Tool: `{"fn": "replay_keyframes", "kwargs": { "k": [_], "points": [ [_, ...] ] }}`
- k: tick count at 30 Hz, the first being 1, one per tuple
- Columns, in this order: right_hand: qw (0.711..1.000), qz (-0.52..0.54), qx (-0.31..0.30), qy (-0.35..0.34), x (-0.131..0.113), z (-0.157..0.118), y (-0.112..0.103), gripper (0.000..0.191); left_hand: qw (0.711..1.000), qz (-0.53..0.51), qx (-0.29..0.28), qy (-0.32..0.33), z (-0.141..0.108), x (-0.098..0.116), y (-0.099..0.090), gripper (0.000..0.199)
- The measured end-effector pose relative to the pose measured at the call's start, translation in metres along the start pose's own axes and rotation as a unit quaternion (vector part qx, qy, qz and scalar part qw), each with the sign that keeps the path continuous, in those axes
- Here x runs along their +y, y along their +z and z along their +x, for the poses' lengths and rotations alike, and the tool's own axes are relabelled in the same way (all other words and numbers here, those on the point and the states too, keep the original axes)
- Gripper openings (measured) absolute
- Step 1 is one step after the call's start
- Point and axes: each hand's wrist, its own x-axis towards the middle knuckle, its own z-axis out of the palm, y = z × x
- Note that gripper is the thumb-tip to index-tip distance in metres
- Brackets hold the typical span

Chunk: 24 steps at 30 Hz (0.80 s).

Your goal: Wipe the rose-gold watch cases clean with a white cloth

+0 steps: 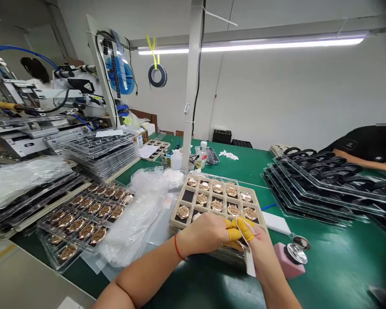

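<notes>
My left hand [212, 231] and my right hand [252, 236] meet over the front of a beige tray [174, 214]. Yellow finger covers show on both. Between the fingers is a small metallic piece, mostly hidden, and a white cloth [250, 262] hangs down from my right hand. Rose-gold round watch parts [217, 205] sit in the tray's compartments; one compartment in the second row [188, 196] shows only its dark bottom.
Clear trays of similar round parts [94, 208] and plastic bags [131, 227] lie left. A pink dispenser bottle [287, 262] stands right, near a white pad [275, 223]. Stacked trays with black straps [324, 184] fill the right, with a person's arm [357, 159] behind.
</notes>
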Motion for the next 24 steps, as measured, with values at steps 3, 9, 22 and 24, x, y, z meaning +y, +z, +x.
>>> {"fn": "replay_keyframes", "kwargs": {
  "k": [3,9,22,24],
  "points": [
    [0.998,-0.028,0.018,-0.047,-0.001,0.005,-0.001,0.034,0.965,-0.253,0.018,-0.074,0.001,0.004,0.0,0.026],
    [0.992,0.111,0.039,-0.05,-0.015,-0.005,0.0,0.028,0.694,-0.635,0.114,-0.318,0.008,0.012,0.013,0.05],
    [0.921,-0.257,0.021,-0.292,-0.011,-0.012,-0.007,0.01,0.899,-0.336,0.104,-0.262,0.002,0.002,-0.009,0.02],
    [0.912,-0.269,0.005,-0.309,-0.012,-0.014,-0.01,0.01,0.9,-0.352,0.081,-0.244,0.0,-0.002,-0.014,0.022]
  ]
}}
